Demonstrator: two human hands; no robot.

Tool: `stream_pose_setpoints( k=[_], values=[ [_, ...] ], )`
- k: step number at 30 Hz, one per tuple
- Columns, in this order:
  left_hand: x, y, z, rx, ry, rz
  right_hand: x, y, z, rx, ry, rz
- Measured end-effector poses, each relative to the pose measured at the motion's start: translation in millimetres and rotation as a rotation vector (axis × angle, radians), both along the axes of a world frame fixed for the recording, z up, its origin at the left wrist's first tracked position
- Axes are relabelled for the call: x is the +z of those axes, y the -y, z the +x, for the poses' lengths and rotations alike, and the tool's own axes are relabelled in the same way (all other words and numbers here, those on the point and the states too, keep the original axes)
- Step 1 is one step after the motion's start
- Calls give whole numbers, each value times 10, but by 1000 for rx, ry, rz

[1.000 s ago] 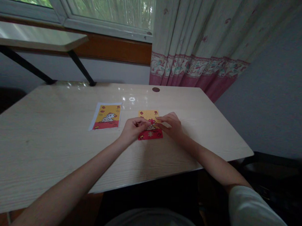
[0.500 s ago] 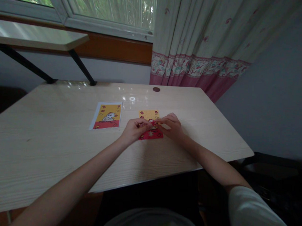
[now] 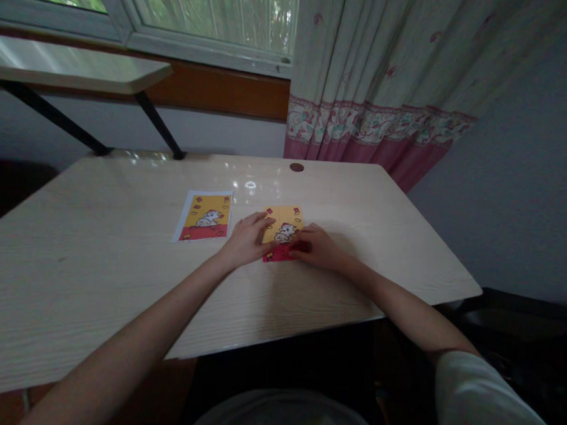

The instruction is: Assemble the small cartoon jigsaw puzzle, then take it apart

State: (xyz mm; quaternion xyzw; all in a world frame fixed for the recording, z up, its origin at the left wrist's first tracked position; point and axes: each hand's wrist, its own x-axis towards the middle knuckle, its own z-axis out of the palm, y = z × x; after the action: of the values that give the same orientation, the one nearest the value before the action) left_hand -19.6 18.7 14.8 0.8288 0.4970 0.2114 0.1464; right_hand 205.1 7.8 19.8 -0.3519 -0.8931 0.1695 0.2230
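Observation:
A small jigsaw puzzle (image 3: pixel 282 215), yellow above and red below with a white cartoon animal, lies flat on the table. At its left edge, my left hand (image 3: pixel 247 241) rests with thumb and fingers spread, the fingertips touching the puzzle. My right hand (image 3: pixel 320 247) is over the lower right part, fingers pinched around a red puzzle piece (image 3: pixel 303 245) low against the red area. The right fingers partly cover this piece and the spot beneath them. To the left lies a printed picture (image 3: pixel 203 218) of the same design on white-edged paper.
The pale wooden table (image 3: pixel 121 268) has a round dark cable cap (image 3: pixel 297 167) near its back edge. A raised shelf (image 3: pixel 78 66) on black legs stands at the back left. Behind are a window and a curtain (image 3: pixel 344 115); a dark chair-like shape is at right.
Both hands held the red piece above the puzzle, and a pale gap showed in the red part. My left hand has let go and spread at the left edge; my right hand has lowered.

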Motion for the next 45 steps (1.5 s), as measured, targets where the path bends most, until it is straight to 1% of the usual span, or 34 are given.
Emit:
stream_pose_setpoints(
  k=[3, 7, 12, 18, 21, 24, 26, 29, 31, 33, 35, 39, 42, 45],
  values=[
    [25, 68, 53, 10, -99, -7, 15, 3, 4, 2, 9, -4],
    [60, 120, 89, 2, -145, 21, 38, 10, 5, 10, 13, -1],
    [55, 122, 86, 14, -148, 26, 52, 17, 7, 2, 0, 8],
    [44, 117, 101, 34, -136, 22, -12, -11, 8, -5, 0, 60],
    [32, 104, 116, 54, -116, 12, -12, 4, 3, 5, 35, 127],
    [31, 92, 130, 71, -103, -1, 25, 44, -8, 50, 106, 202],
    [39, 91, 135, 71, -114, -12, 51, 65, -10, 75, 152, 226],
    [48, 95, 126, 59, -138, -7, 67, 57, 17, 89, 162, 216],
    [48, 94, 110, 42, -151, 14, 64, 22, 59, 87, 113, 183],
    [46, 90, 91, 31, -150, 41, 60, -30, 113, 67, 55, 146],
    [45, 86, 77, 32, -147, 77, 55, -81, 160, 10, 34, 122],
    [28, 97, 83, 18, -229, 134, 22, -122, 182, -152, 149, 111],
    [-3, 118, 103, -5, -327, 78, -32, -91, 156, -192, 255, 98],
    [-16, 134, 124, -16, -375, 28, -77, -46, 133, -199, 302, 73]
  ],
)
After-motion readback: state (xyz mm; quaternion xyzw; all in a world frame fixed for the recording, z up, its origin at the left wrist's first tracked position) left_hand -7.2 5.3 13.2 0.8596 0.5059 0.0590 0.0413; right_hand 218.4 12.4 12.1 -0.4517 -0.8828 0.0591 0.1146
